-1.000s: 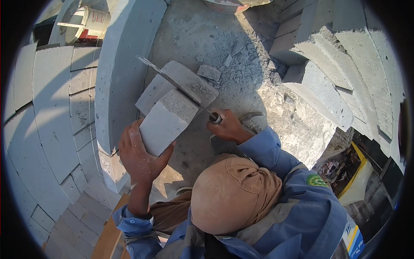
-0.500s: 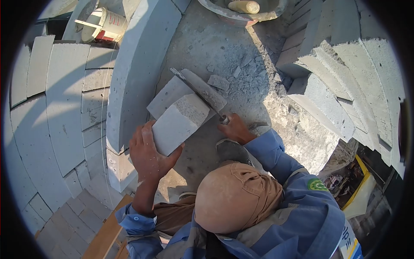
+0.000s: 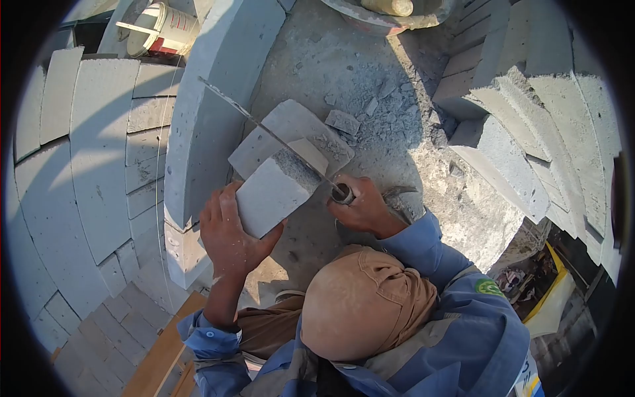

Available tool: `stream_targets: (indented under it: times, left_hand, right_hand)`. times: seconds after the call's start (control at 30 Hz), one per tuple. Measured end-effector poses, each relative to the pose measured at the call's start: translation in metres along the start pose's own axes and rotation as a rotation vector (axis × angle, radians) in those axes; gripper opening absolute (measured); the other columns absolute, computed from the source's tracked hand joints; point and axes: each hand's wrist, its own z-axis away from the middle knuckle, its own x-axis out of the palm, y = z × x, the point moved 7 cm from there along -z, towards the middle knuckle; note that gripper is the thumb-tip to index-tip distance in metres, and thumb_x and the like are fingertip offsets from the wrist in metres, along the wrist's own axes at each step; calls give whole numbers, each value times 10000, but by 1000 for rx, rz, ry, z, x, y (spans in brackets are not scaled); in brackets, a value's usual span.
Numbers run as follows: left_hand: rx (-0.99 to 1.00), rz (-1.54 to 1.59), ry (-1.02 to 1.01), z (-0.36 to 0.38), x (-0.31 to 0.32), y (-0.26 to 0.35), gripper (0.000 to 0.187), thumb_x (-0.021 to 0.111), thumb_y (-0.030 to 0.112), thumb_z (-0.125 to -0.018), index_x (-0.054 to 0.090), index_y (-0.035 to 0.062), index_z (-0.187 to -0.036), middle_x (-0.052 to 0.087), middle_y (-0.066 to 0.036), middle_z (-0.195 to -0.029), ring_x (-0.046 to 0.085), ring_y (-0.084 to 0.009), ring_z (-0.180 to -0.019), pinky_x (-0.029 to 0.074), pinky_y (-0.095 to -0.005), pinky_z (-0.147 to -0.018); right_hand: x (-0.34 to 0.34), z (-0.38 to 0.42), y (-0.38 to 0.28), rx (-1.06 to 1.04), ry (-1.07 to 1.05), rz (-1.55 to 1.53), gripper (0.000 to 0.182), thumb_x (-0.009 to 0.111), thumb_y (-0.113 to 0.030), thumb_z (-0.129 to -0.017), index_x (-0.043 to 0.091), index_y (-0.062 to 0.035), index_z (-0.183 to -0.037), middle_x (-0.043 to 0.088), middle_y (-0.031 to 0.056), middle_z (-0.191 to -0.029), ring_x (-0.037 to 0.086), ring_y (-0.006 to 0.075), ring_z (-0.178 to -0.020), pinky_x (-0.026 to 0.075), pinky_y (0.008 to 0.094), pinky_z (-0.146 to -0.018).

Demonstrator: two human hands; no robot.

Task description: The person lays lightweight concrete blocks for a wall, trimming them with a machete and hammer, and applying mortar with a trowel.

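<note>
My left hand (image 3: 231, 228) grips the near end of a light grey concrete block (image 3: 270, 195), thumb on one side and fingers on the other. The block rests slanted on a flat grey slab (image 3: 281, 120). Closed round the handle, my right hand (image 3: 365, 206) holds a long, narrow blade (image 3: 254, 121) with a tubular handle end. The blade crosses the block's rough far end and points up and left. Just beyond it shows a pale slice of block (image 3: 312, 153).
Broken chips (image 3: 380, 99) and a small chunk (image 3: 342, 122) lie on the dusty floor. A block wall (image 3: 211, 99) stands left, stacked blocks (image 3: 509, 159) right. A bucket (image 3: 172, 30) and a basin (image 3: 370, 26) sit farther off. My knee (image 3: 350, 304) is close below.
My right hand has tilted the blade, its tip swinging out to the left over the wall. A pale slice now shows beyond the blade. My left hand keeps its grip on the block.
</note>
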Motion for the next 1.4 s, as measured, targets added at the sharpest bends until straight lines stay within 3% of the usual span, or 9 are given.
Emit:
stream_targets:
  times: [0.03, 0.27, 0.33, 0.43, 0.7, 0.77, 1.13, 1.27, 1.4]
  left_hand:
    - [1, 2, -3, 0, 0, 0, 863, 896, 370, -614, 492, 58, -1310, 587, -171, -1140, 601, -381, -1031, 476, -490, -858]
    - [18, 20, 3, 1, 2, -2, 876, 901, 372, -608, 493, 58, -1317, 584, -176, -1140, 600, -388, -1032, 478, -491, -860]
    - [15, 15, 7, 2, 2, -1, 874, 901, 369, -609, 493, 58, -1317, 585, -177, -1143, 599, -389, -1034, 478, -492, -862]
    - [22, 8, 30, -4, -2, -1, 873, 901, 367, -610, 494, 59, -1318, 586, -178, -1147, 598, -390, -1038, 476, -493, -866]
    - [-9, 1, 50, -1, -3, -4, 842, 892, 375, -611, 511, 63, -1294, 589, -158, -1129, 595, -367, -1034, 466, -481, -866]
    - [32, 52, 45, -1, -3, -4, 831, 881, 441, -605, 542, 74, -1270, 594, -135, -1099, 600, -329, -1013, 452, -442, -849]
    - [8, 98, 65, 15, 7, -13, 842, 849, 513, -657, 543, 53, -1292, 582, -141, -1155, 599, -314, -1074, 436, -436, -912]
    - [-38, 76, 21, 11, 3, -15, 861, 861, 509, -658, 539, 47, -1309, 589, -141, -1196, 601, -305, -1108, 436, -428, -929]
    - [-48, 81, -21, 43, -5, -23, 864, 869, 493, -661, 534, 46, -1320, 582, -134, -1203, 599, -310, -1111, 438, -431, -928]
  right_hand:
    - [-1, -1, -4, -29, 10, 25, 185, 715, -164, -780, 618, -29, -862, 630, 158, -710, 611, 254, -619, 491, 383, -622]
    - [-1, -3, 3, -61, 20, 29, 194, 698, -177, -787, 624, -22, -876, 638, 173, -715, 630, 283, -632, 503, 396, -638]
    - [-1, -1, 42, 250, -39, 106, 199, 685, -188, -793, 622, -16, -870, 646, 174, -726, 633, 282, -648, 506, 407, -655]
    - [-16, 10, 56, 246, -45, 158, 195, 677, -186, -799, 608, -11, -850, 649, 174, -732, 621, 283, -649, 496, 417, -653]
    - [5, 1, 47, 45, 1, 120, 169, 674, -173, -812, 649, -14, -864, 616, 126, -686, 580, 191, -632, 476, 366, -617]
    - [-4, 6, 83, 284, 11, 121, 190, 683, -168, -809, 605, 4, -802, 597, 95, -645, 552, 179, -609, 464, 375, -598]
    - [-38, -3, 79, 127, 133, 75, 139, 648, -110, -785, 568, 0, -757, 544, 18, -644, 460, 123, -587, 395, 346, -559]
    - [-93, 2, 77, 105, 376, 487, 559, 670, -360, -889, 609, 133, -1145, 674, 286, -1044, 654, 393, -936, 492, 478, -836]
    - [-138, -4, 80, 41, 379, 875, 625, 688, -425, -901, 604, 111, -1212, 655, 313, -1066, 633, 475, -977, 488, 510, -868]
